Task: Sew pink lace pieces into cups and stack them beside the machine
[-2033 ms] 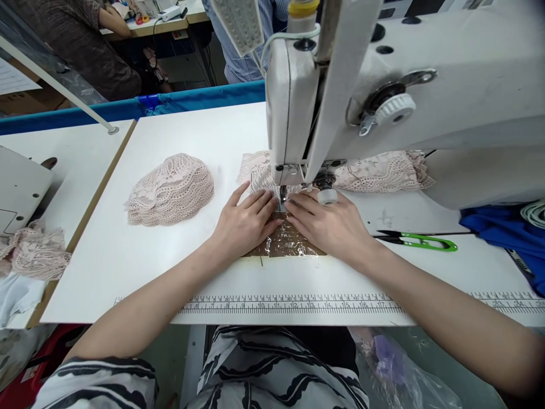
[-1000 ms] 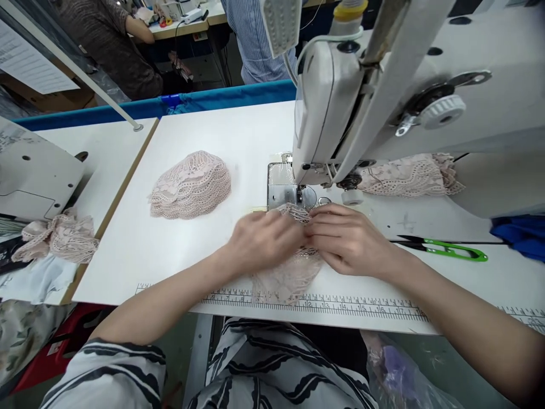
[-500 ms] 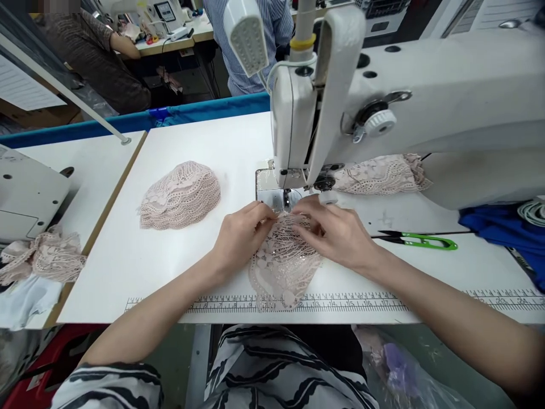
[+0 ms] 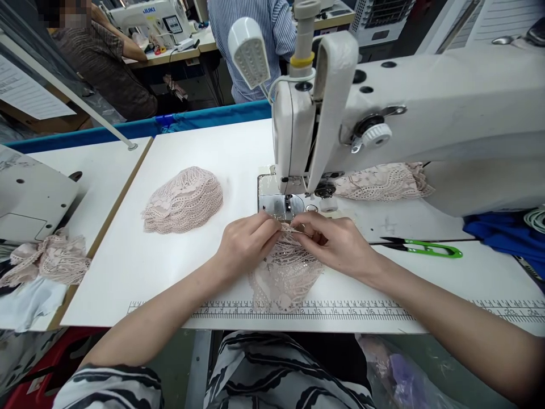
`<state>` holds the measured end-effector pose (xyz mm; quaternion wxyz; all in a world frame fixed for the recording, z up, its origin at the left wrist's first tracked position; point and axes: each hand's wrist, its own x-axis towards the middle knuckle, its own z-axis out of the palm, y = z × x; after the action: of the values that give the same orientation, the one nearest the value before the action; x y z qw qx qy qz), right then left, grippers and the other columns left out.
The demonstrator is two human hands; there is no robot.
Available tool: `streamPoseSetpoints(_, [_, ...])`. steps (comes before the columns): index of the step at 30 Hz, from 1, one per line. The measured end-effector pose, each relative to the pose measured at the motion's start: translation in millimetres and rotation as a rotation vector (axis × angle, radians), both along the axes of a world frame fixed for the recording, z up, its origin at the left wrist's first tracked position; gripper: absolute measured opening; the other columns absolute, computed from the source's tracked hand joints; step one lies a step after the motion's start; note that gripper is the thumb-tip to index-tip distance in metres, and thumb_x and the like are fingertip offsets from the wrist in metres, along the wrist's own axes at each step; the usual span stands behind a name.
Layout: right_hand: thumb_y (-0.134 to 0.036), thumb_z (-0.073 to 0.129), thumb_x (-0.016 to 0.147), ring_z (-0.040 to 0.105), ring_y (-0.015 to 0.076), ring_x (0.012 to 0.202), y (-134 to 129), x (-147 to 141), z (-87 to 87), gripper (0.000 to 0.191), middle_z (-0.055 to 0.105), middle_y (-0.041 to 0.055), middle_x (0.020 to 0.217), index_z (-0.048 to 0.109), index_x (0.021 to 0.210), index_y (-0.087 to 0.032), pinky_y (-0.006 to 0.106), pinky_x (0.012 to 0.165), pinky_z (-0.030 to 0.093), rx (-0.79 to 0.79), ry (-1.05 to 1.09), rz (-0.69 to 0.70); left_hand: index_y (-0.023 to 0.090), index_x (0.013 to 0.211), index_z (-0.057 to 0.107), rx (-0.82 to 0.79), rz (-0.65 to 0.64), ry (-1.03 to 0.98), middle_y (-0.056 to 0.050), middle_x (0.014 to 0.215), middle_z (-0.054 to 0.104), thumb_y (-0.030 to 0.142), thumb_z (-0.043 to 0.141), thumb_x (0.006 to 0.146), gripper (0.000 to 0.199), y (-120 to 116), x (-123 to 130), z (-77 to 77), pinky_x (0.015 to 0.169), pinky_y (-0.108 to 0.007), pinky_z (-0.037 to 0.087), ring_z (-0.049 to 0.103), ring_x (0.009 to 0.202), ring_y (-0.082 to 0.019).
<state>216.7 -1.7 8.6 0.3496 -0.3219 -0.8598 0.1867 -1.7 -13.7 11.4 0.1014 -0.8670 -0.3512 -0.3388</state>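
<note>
A pale pink lace piece point(image 4: 287, 278) hangs down over the printed ruler, its upper edge just in front of the presser foot point(image 4: 288, 204). My left hand point(image 4: 251, 241) pinches that edge at its left end. On the right, my right hand point(image 4: 330, 238) grips the same edge between thumb and fingers. Both hands are close together, below the needle area of the white sewing machine point(image 4: 293, 130). A stack of matching lace point(image 4: 185, 200) lies on the table to the left. More lace point(image 4: 383, 182) rests behind the needle area, under the machine arm.
Green thread snips point(image 4: 426, 248) lie right of my right hand, near blue cloth point(image 4: 494, 227). At the far left are bundled lace point(image 4: 63, 258) and another machine point(image 4: 34, 193). Two people sit or stand beyond the blue-edged table point(image 4: 238, 133). A lamp head point(image 4: 249, 51) hangs above.
Both hands and the lace's top edge have drawn slightly back from the presser foot, uncovering more of the metal plate. The whole view has shifted a little.
</note>
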Motion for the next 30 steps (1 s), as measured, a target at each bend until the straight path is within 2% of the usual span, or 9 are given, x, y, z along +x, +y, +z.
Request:
streamPoseSetpoints(5, [-0.02,0.053,0.097,0.054,0.0075,0.052,-0.2,0.1,0.2,0.011,0.061,-0.0054,0.064,0.062,0.104,-0.019,0.019,0.049,0.043,0.017,-0.019,0.015,0.017,0.092,0.06,0.008,-0.005,0.018,0.001,0.078,0.068,0.013,0.058,0.095,0.005,0.1,-0.1,0.2,0.051,-0.022,0.047,0.063,0.062,-0.01])
streamPoseSetpoints(10, [-0.016,0.053,0.096,0.063,0.0089,0.058,-1.1,0.2,-1.9,0.022,0.074,-0.0019,0.079,0.066,0.113,-0.019,0.021,0.051,0.049,0.049,-0.033,0.006,0.017,0.092,0.06,0.048,-0.026,0.027,0.001,0.077,0.069,0.013,0.06,0.094,0.004,0.1,0.0,2.0,0.053,-0.023,0.048,0.064,0.063,-0.01])
streamPoseSetpoints(13, [-0.013,0.054,0.095,0.071,0.0106,0.069,-0.8,-0.1,-4.0,0.025,0.078,0.0007,0.092,0.069,0.113,-0.018,0.021,0.06,0.057,0.104,-0.002,-0.002,0.016,0.091,0.059,0.087,-0.054,0.03,0.0,0.075,0.07,0.012,0.063,0.093,0.006,0.2,0.0,2.6,0.054,-0.024,0.049,0.063,0.062,-0.011])
streamPoseSetpoints(16, [-0.013,0.057,0.095,0.074,0.0114,0.074,0.0,0.7,-3.9,0.02,0.079,0.0012,0.091,0.072,0.107,-0.018,0.021,0.065,0.059,0.196,0.049,-0.017,0.016,0.093,0.059,0.079,-0.068,0.026,0.001,0.072,0.069,0.013,0.064,0.093,0.005,-0.9,0.6,2.6,0.053,-0.024,0.048,0.061,0.058,-0.011])
streamPoseSetpoints(19, [-0.014,0.062,0.093,0.071,0.0111,0.064,0.8,3.8,0.1,0.013,0.077,-0.0007,0.077,0.073,0.099,-0.018,0.021,0.058,0.057,0.389,0.033,-0.018,0.016,0.1,0.06,-0.037,-0.047,-0.07,0.001,0.076,0.07,0.016,0.061,0.096,0.004,-3.5,2.5,2.7,0.054,-0.021,0.049,0.062,0.059,-0.009])
streamPoseSetpoints(22, [-0.01,0.066,0.089,0.064,0.0109,0.054,0.5,7.0,6.1,0.011,0.072,-0.0021,0.066,0.074,0.09,-0.019,0.024,0.049,0.052,0.631,-0.069,0.008,0.019,0.111,0.062,-0.19,-0.051,-0.163,0.0,0.087,0.073,0.015,0.057,0.098,0.014,-6.0,4.4,2.6,0.058,-0.019,0.052,0.066,0.068,-0.008])
streamPoseSetpoints(25, [-0.007,0.065,0.088,0.057,0.0097,0.049,-1.3,7.8,10.8,0.017,0.068,-0.004,0.061,0.074,0.083,-0.021,0.025,0.043,0.044,0.759,-0.146,0.043,0.019,0.106,0.067,-0.271,-0.087,-0.216,0.001,0.081,0.071,0.014,0.059,0.096,0.014,-7.2,5.1,1.9,0.057,-0.017,0.051,0.066,0.069,-0.008])
streamPoseSetpoints(28, [-0.009,0.061,0.092,0.052,0.0089,0.045,-3.3,8.8,16.7,0.022,0.065,-0.0057,0.055,0.073,0.08,-0.023,0.025,0.041,0.039,0.695,-0.178,0.051,0.017,0.091,0.069,-0.375,-0.097,-0.301,0.0,0.079,0.071,0.011,0.064,0.092,0.008,-8.1,5.1,4.4,0.06,-0.018,0.051,0.065,0.069,-0.009])
streamPoseSetpoints(30, [-0.016,0.057,0.096,0.054,0.0089,0.047,-3.7,11.7,25.1,0.021,0.068,-0.005,0.059,0.073,0.084,-0.022,0.025,0.044,0.041,0.443,-0.151,0.098,0.017,0.084,0.07,-0.599,-0.105,-0.355,0.0,0.077,0.072,0.013,0.067,0.089,0.007,-9.3,5.5,10.4,0.06,-0.02,0.05,0.064,0.068,-0.009])
